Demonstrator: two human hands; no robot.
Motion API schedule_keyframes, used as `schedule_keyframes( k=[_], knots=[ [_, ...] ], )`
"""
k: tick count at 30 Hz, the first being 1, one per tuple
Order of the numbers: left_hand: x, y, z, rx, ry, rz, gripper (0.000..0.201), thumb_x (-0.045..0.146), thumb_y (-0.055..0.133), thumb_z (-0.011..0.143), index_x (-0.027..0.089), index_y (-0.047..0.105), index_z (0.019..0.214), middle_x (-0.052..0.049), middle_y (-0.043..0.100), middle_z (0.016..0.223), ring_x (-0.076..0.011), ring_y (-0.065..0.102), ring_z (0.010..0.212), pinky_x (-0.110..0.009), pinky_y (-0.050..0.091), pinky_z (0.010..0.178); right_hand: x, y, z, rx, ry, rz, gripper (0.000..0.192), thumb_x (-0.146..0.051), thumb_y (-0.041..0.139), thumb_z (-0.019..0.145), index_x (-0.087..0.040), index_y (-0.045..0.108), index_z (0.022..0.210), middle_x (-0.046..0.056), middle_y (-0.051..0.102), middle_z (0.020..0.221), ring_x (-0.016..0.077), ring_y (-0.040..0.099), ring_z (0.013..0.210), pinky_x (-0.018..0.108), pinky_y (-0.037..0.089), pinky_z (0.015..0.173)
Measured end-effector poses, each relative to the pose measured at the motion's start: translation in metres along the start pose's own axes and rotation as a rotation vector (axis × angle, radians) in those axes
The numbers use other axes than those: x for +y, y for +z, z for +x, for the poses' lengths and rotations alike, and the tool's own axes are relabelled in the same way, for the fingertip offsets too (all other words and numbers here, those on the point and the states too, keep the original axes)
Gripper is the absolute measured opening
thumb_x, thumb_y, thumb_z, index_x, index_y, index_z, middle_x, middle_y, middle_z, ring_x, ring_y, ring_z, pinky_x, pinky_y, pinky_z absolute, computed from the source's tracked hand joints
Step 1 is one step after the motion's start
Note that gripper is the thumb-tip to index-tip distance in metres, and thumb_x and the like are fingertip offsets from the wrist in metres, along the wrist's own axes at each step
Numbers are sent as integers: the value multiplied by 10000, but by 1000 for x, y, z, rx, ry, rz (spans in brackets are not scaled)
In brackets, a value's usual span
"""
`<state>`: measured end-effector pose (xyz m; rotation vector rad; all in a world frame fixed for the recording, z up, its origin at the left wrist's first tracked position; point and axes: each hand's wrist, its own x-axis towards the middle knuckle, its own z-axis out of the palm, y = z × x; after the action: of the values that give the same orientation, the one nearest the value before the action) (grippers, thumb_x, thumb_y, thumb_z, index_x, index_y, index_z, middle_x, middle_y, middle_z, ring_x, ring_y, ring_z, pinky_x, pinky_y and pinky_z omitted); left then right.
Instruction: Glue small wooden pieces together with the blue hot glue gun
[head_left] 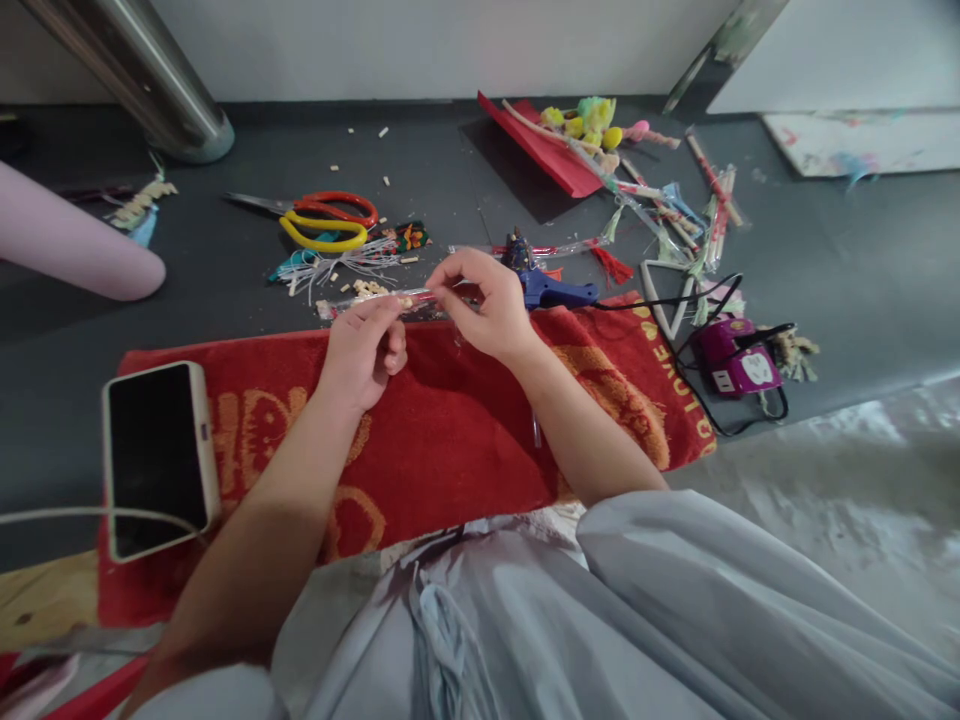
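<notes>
Over the far edge of the red towel, my left hand is closed, with thumb and index finger pinched at a small pale piece too tiny to name. Close by on the right, my right hand is also closed, its thumb and fingertips pressed together; whatever they hold is hidden. Behind the fingertips lies a clear plastic wrapper with red in it. Little pale pieces are heaped just beyond my left hand. A blue glue gun with a black cord rests beyond my right wrist.
Scissors with red and yellow handles lie by white strings. A phone rests on the towel's left. Red paper, wrapped sticks and a purple box with cords are on the right. A metal post stands back left.
</notes>
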<state>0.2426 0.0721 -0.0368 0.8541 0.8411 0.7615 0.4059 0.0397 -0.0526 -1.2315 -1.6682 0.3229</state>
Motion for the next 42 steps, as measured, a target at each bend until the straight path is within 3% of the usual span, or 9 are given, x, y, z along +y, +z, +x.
schedule_keyframes(
  k=[4,8,12,19,26,31,33,37,42],
  knots=[
    [2,0,1,10,-37,-9,147,279,674,755,170,576,756,101,436,418,-22,314,298,-142,223,309,-3,1,-2,-48,-72,-30,201,-104,457,857,-164,603,981,46,627,924,126,587,836,286,530,740],
    [2,1,0,14,-50,1,158,281,671,762,174,555,750,105,435,419,-19,317,297,-142,229,314,-5,2,-2,-75,-109,-51,225,-197,515,897,-157,607,1098,58,635,974,119,601,830,290,543,759],
    [0,1,0,8,-60,28,171,281,679,756,174,546,763,106,445,416,-25,329,296,-147,232,316,-1,3,-1,-88,-120,-86,220,-327,565,929,-154,648,1035,63,647,953,125,616,837,288,539,766],
    [1,1,0,-20,-79,77,199,310,677,764,176,531,754,108,432,412,-22,324,297,-145,227,316,6,4,-1,-52,-132,-67,234,-316,545,944,-167,717,893,38,674,847,116,627,794,268,505,735],
    [0,-1,-1,-34,-82,54,163,277,681,721,172,562,758,99,446,410,-25,323,300,-148,229,315,0,-1,2,0,-50,9,208,-307,575,915,-172,694,813,34,678,800,129,609,768,291,499,758],
    [-2,-1,-2,-72,-59,144,200,308,706,666,179,601,775,97,456,408,-30,336,296,-157,240,319,4,-1,3,181,166,76,270,-416,559,920,-175,665,860,25,653,810,118,597,753,277,510,726],
    [-2,-2,-4,-110,-56,178,204,298,713,642,177,610,768,89,472,412,-36,348,297,-162,259,316,6,-1,3,199,221,136,302,-453,542,924,-177,662,898,19,642,812,105,589,714,263,512,693],
    [-3,-2,-7,-199,-87,247,217,287,727,614,168,620,761,69,504,422,-53,392,305,-169,293,311,4,-3,4,83,219,251,344,-500,595,879,-165,673,888,18,645,827,89,584,690,237,512,659],
    [-1,-2,-8,-228,-109,276,230,292,743,603,166,603,734,65,513,415,-56,405,301,-166,317,303,-5,-3,2,-130,178,404,378,-519,607,870,-145,657,887,23,659,855,53,556,643,176,482,576]
  ],
)
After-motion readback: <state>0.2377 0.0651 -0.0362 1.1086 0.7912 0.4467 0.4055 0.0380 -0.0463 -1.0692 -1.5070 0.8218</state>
